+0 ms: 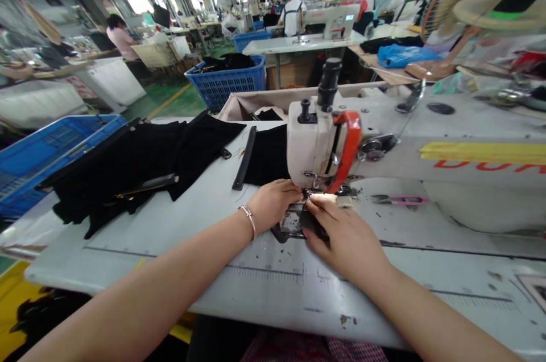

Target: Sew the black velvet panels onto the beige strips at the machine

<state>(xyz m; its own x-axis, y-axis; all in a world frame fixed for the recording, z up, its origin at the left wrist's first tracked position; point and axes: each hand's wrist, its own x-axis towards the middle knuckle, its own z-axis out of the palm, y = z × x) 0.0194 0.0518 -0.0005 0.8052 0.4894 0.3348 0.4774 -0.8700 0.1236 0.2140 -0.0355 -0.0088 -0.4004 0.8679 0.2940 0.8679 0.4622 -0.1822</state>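
Sewing seems the step in hand: the left hand (276,202) and right hand (344,232) sit close together below the machine's (313,140) head. The left fingers lie bunched, the right thumb apart; whether either pinches anything, I cannot tell. Black cloth (269,152) lies on the table (213,194) beyond the left hand. Next likely calls for steady, flat guiding.

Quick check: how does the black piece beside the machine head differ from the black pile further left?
The black piece lies fairly flat; the black pile looks rumpled and layered. The machine head partly hides the piece, while the pile sits clear of it. The pile spreads wider than the piece. Both are black, with dark grey strips.
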